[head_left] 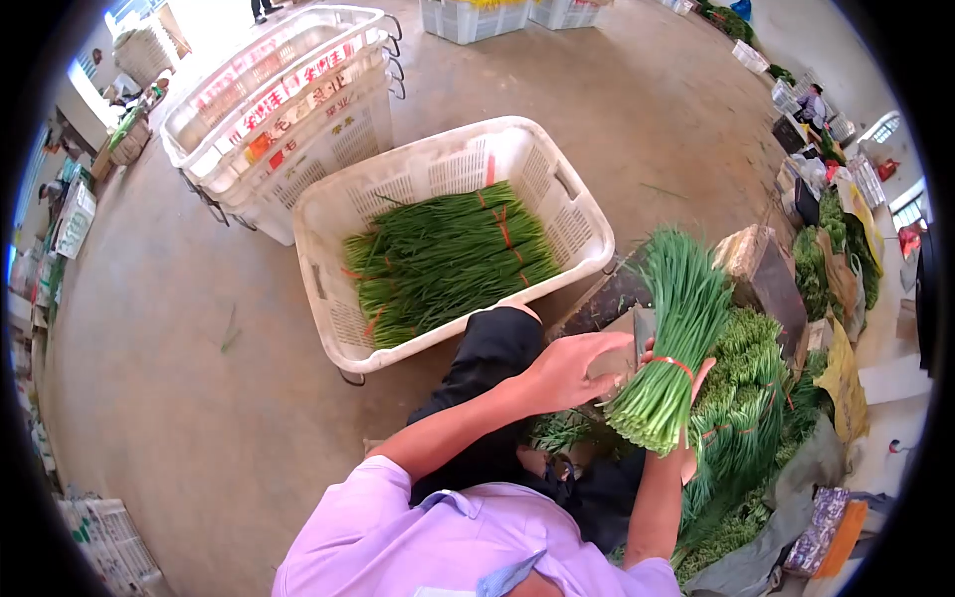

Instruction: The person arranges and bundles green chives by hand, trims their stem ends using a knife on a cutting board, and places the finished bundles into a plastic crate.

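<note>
My right hand (693, 403) is wrapped around a bundle of chives (679, 343), tied with a red band near its pale cut ends. The bundle stands tilted, with its thin green tips pointing up and away from me. Just left of the bundle, my left hand (572, 373) has its thumb and fingers apart and holds nothing. In front of me to the left, several tied chive bundles (453, 259) lie side by side in a white plastic crate (438, 181). More green stalks (741, 398) are heaped beside my right arm, some tied with red bands.
Nested white crates (284, 109) with metal handles and red lettering stand behind the filled crate. A dark box (771, 284) sits beyond the heap at right. Grey-white crates (473, 20) stand farther back on the concrete floor (189, 328). Another person (813, 104) is at the far right.
</note>
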The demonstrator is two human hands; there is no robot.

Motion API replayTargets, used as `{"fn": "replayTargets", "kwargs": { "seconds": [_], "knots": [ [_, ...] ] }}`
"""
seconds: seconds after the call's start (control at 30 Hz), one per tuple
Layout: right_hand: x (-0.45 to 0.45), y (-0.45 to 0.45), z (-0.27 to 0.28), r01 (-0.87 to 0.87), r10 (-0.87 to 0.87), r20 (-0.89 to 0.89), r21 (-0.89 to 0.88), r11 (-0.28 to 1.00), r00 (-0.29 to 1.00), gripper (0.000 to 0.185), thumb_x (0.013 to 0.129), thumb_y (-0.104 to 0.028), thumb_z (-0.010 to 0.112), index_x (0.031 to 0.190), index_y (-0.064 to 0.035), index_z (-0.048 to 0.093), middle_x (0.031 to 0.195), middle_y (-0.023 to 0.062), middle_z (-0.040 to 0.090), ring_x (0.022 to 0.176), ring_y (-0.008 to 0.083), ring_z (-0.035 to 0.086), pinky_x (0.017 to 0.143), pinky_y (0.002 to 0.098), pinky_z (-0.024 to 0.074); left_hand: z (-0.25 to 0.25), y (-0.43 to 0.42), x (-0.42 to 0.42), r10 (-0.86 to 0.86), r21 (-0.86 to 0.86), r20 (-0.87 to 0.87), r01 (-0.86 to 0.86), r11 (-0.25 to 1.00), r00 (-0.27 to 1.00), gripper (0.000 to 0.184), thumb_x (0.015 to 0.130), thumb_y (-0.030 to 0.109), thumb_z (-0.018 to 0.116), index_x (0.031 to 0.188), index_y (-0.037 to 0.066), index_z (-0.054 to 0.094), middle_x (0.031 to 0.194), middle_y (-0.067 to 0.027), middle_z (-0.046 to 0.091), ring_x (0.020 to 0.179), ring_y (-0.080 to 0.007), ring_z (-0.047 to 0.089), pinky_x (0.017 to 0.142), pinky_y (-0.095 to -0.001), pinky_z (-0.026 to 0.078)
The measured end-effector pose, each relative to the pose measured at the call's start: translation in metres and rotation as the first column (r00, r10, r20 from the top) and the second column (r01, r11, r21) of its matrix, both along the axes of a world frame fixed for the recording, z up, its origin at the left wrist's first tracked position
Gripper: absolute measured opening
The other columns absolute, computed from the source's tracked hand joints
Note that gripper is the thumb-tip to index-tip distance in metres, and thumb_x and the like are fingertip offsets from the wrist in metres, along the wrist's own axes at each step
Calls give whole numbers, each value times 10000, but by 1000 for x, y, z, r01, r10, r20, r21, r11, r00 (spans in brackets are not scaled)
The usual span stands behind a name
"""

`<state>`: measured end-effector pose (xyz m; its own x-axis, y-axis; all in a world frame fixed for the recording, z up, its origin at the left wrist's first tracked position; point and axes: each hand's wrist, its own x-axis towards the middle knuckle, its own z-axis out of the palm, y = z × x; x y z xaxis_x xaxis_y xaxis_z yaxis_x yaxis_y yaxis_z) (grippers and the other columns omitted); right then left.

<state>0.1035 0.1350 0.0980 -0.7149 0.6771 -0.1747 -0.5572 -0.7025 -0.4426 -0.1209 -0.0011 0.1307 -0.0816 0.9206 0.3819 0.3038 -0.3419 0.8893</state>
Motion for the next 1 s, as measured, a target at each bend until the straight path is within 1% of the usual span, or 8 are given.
{"fn": "replayTargets", "kwargs": {
  "seconds": [0.27,0.37,0.47,0.6,0.7,0.8,0.9,1.0],
  "knots": [
    [-59,25,16,-52,-9,251,234,971,968,1034,819,-829,480,1414,16,450,1260,228,612,986,341,688,807,458,614,0,7,-44,102,141,-82,-90,986,991,627,824,72,744,1407,51,515,1330,-155,606,1190,-318,612,1006,-389,508],
    [-84,24,30,-89,30,274,204,975,961,1054,805,-846,470,1408,18,461,1243,221,622,986,311,690,805,436,613,-24,14,-49,-99,-139,678,259,956,729,658,949,198,694,1490,-11,381,1412,-175,530,1305,-266,523,1098,-413,427],
    [-113,18,39,-154,101,282,174,973,954,1036,819,-842,464,1412,7,466,1271,200,621,1040,300,677,866,442,595,-30,20,-66,-37,-175,818,308,935,575,798,968,295,680,1546,-23,232,1480,-211,442,1387,-297,435,1157,-421,349],
    [-184,-6,54,-3,-265,705,354,935,658,854,943,-698,467,1468,-26,414,1395,145,565,1236,304,589,1069,435,474,-10,33,-123,-21,-236,599,201,951,800,1163,808,432,829,1556,-77,99,1504,-264,380,1430,-293,366,1180,-399,301],
    [-226,-8,34,-309,-90,678,444,841,730,709,1001,-511,493,1469,11,396,1417,147,539,1327,253,503,1122,397,380,-4,39,-180,157,-373,173,-83,924,972,1335,645,404,932,1521,-155,94,1406,-266,479,1317,-239,481,1120,-341,371],
    [-259,-9,45,-578,-46,663,682,448,747,792,960,-303,593,1557,19,184,1490,218,437,1351,292,465,1112,371,367,4,33,-237,114,-414,470,104,904,875,940,677,133,858,1464,-3,362,1269,-148,575,1154,-199,574,1002,-308,483],
    [-255,-17,38,-514,-229,634,750,417,739,837,923,-199,641,1571,-4,147,1473,243,445,1343,317,479,1118,399,377,-25,33,-300,122,-428,278,10,904,953,1054,659,126,848,1536,9,277,1340,-130,551,1200,-202,551,989,-323,496],
    [-219,-11,28,-378,-187,609,673,636,771,864,892,-117,666,1573,-23,144,1420,231,487,1294,306,523,1101,414,410,-55,30,-366,172,-437,-219,-254,863,960,1150,603,177,865,1549,-2,236,1372,-174,532,1276,-258,503,1104,-344,393]
  ]
}}
